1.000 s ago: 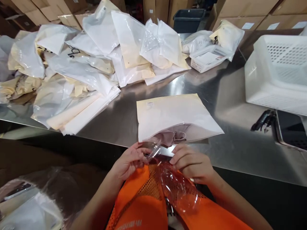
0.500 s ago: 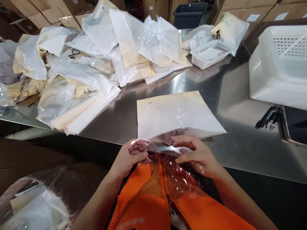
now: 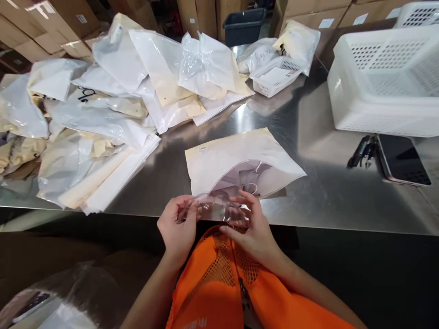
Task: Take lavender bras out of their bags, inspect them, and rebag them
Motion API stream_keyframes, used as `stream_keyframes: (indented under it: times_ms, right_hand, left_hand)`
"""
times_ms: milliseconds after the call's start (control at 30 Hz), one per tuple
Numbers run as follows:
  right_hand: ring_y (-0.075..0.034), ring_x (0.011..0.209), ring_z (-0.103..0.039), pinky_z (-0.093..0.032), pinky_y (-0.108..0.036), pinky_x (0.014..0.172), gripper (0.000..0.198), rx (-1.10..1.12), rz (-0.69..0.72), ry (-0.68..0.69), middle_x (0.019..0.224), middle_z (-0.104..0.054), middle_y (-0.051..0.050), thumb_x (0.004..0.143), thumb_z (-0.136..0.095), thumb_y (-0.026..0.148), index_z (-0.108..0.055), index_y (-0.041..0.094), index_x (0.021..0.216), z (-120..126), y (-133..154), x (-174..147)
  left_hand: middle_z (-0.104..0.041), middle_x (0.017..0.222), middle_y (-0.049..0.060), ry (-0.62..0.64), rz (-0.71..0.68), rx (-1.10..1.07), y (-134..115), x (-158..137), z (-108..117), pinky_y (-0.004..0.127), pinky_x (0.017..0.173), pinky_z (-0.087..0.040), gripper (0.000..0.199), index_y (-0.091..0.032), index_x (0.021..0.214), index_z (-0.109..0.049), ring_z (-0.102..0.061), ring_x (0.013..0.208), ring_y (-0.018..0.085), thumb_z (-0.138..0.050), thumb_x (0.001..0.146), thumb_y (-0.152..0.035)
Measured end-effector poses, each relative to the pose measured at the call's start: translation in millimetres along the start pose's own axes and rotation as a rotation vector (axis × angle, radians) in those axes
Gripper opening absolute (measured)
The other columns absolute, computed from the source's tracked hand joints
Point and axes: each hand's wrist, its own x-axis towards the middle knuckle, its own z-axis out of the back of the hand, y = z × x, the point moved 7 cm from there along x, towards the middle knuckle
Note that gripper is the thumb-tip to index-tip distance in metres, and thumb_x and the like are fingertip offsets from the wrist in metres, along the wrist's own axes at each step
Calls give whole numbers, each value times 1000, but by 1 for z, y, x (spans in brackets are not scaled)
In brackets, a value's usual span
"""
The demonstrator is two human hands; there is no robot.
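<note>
Head view: a clear plastic piece [image 3: 216,211] is held above the front edge of a metal table [image 3: 318,201], just before the gaping mouth of a white bag [image 3: 233,153]; whether the bag is touched cannot be told. By the left hand [image 3: 180,224], fingers curled and thumb pressed in, the plastic's left end is pinched. The right hand [image 3: 255,230] is half open, the other end lying between spread thumb and fingers; firmness of grip cannot be told. Farther out, heaped bags [image 3: 99,112] are seen at left, a phone [image 3: 403,157] at right.
</note>
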Motion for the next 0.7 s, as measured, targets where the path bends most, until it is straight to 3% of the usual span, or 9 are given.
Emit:
stream_keyframes:
  times_ms: [133, 267, 433, 600, 700]
  right_hand:
    - [-21, 81, -70, -60, -35, 72, 43, -130, 45, -156, 88, -71, -4, 82, -71, 39, -58, 22, 120, 22, -5, 10]
    - [-19, 71, -67, -57, -32, 67, 34, -268, 115, -300, 81, -71, -3, 80, -72, 41, -69, 21, 108, 47, 8, 14]
    - [-17, 63, -65, -54, -28, 58, 26, -304, 149, -433, 78, -72, -4, 79, -71, 40, -72, 19, 95, 58, 20, 13]
    - [-15, 58, -62, -50, -26, 56, 25, -262, 114, -423, 69, -69, -2, 77, -74, 39, -71, 18, 89, 67, 21, 16]
    - [-13, 54, -56, -46, -25, 52, 32, -143, 48, -312, 62, -65, 0, 68, -80, 44, -67, 18, 79, 68, 21, 19]
  left_hand:
    - [-71, 82, 2, -5, 84, -42, 2, 8, 1, 25, 48, -57, 29, -19, 94, -61, -66, 55, 14, -72, 81, -43]
    - [-71, 82, 1, -9, 98, -34, 10, 11, 5, 25, 46, -56, 28, -20, 92, -59, -64, 52, 14, -71, 82, -42]
    - [-72, 80, 1, -17, 63, -24, 4, 0, 1, 23, 47, -56, 25, -19, 91, -60, -64, 52, 13, -72, 81, -38]
    - [-72, 75, 1, 22, 18, 24, -10, -10, -6, 21, 47, -57, 23, -19, 92, -62, -65, 52, 13, -73, 81, -36]
    - [-70, 71, -2, 52, -36, 9, -16, -15, -1, 21, 46, -57, 18, -20, 91, -63, -66, 51, 14, -73, 82, -32]
